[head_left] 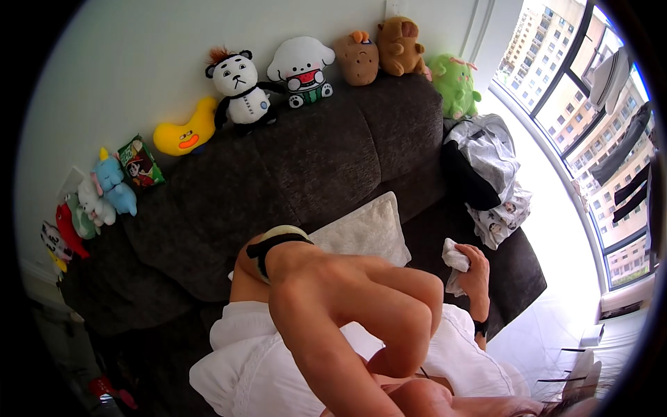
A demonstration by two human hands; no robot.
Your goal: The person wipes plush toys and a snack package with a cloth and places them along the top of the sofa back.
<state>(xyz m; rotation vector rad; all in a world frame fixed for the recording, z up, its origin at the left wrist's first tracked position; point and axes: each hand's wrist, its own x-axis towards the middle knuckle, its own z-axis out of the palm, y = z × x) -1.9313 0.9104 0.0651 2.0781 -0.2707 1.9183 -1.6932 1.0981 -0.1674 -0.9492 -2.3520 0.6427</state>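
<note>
My left hand [354,299] is raised close to the camera, its fingers bent and bunched together. One finger runs out past the lower edge, and whatever the fingertips touch is hidden. A black band [278,243] with a pale round part circles that wrist. Over the sofa's right seat, my right hand [474,274] is closed around a crumpled white cloth [455,257], part of which sticks out above and below the fingers. That wrist also wears a dark band [479,326]. Behind my left hand lies a cream cushion [372,229].
Plush toys line the dark sofa's [229,194] backrest, among them a panda [243,94], a white dog [301,69] and a green toy [455,85]. A heap of grey, black and white clothes [486,163] rests at the right end. Beyond is a window [556,104].
</note>
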